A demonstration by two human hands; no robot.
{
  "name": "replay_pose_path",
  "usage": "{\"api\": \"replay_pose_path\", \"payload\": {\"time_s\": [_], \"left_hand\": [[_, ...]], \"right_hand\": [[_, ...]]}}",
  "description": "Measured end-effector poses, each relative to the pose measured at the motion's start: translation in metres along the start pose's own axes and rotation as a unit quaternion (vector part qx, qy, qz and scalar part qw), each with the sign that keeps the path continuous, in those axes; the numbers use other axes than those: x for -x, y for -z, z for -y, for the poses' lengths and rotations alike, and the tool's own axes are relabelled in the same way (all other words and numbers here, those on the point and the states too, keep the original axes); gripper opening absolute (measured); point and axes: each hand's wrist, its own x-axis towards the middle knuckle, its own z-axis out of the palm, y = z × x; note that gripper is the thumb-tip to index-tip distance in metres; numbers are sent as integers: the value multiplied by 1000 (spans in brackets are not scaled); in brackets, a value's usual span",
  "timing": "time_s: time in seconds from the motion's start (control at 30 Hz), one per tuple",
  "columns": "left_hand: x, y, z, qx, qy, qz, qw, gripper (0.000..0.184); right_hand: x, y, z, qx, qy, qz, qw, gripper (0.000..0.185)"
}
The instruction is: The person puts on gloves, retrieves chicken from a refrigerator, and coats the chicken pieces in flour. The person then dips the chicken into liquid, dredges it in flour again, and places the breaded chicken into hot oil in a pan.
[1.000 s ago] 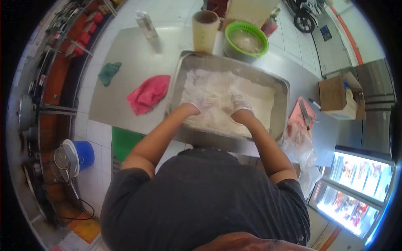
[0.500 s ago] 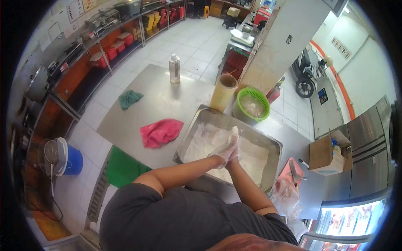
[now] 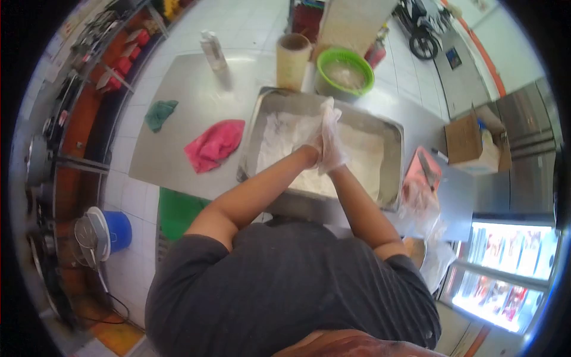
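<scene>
Both hands wear thin clear plastic gloves dusted with white powder. My left hand [image 3: 311, 138] and my right hand [image 3: 331, 138] are pressed palm to palm, fingers pointing away from me, and anything between them is hidden. They are over a deep metal tray [image 3: 395, 166] that holds a layer of white, flour-like powder [image 3: 360, 154]. Behind the tray's far rim are a tall tan cylinder [image 3: 292, 65] and a green basket [image 3: 324, 62] with pale, cloudy contents, set on a container.
Left of the tray lie a pink cloth [image 3: 215, 144] and a green cloth [image 3: 159, 115], with a clear bottle [image 3: 213, 50] farther back. To the right, a knife [image 3: 426, 165] rests on a pink board [image 3: 414, 171], near plastic bags and a cardboard box [image 3: 470, 138]. A blue bucket [image 3: 121, 231] stands left.
The view has tilted down and shifted, so the table sits higher in the picture. My hands stay pressed together over the tray, their gloves now seen at a slightly different angle.
</scene>
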Motion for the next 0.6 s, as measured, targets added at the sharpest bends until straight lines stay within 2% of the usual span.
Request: {"api": "replay_pose_path", "payload": {"time_s": [0.03, 0.1, 0.13, 0.17, 0.27, 0.33, 0.37, 0.43, 0.47, 0.5, 0.53, 0.57, 0.6], "left_hand": [[3, -3, 5, -27, -33, 6, 999, 91], [8, -14, 6, -58, -62, 19, 996, 89], [21, -35, -13, -64, -47, 1, 997, 87], [26, -38, -20, -69, -37, -8, 997, 86], [32, -38, -30, -76, -16, -23, 997, 84], [26, -29, -28, -66, -6, -18, 998, 84], [22, -24, -29, -53, 3, -12, 999, 83], [18, -13, -19, -29, 19, -7, 999, 83], [16, -10, -13, -13, 26, -4, 1000, 82], [17, -8, -5, -1, 34, -4, 999, 82], [20, -6, 1, 10, 40, -6, 999, 82], [19, -4, 5, 20, 45, -6, 999, 82], [21, -3, 5, 33, 51, -4, 998, 81]], "right_hand": [[0, 7, -1, 1, -15, -8, 1000, 79], [-5, 26, -5, 87, 126, -23, 988, 80], [-3, 17, -11, -105, 34, -3, 994, 79], [-1, 8, -19, -295, -58, -19, 953, 77], [0, 1, -10, -58, -53, -14, 997, 76], [-5, 0, 1, 105, -45, -3, 993, 76], [-3, -5, 10, 104, -46, -2, 994, 76], [6, -15, 34, -54, -249, 40, 966, 76], [10, -21, 9, -119, -159, 22, 980, 73], [6, -12, 13, -119, -157, 22, 980, 73], [-1, -1, 22, -355, -245, -12, 902, 72], [-4, 6, 27, -565, -319, -44, 759, 71], [0, 2, 24, -532, -230, -24, 814, 87]]}}
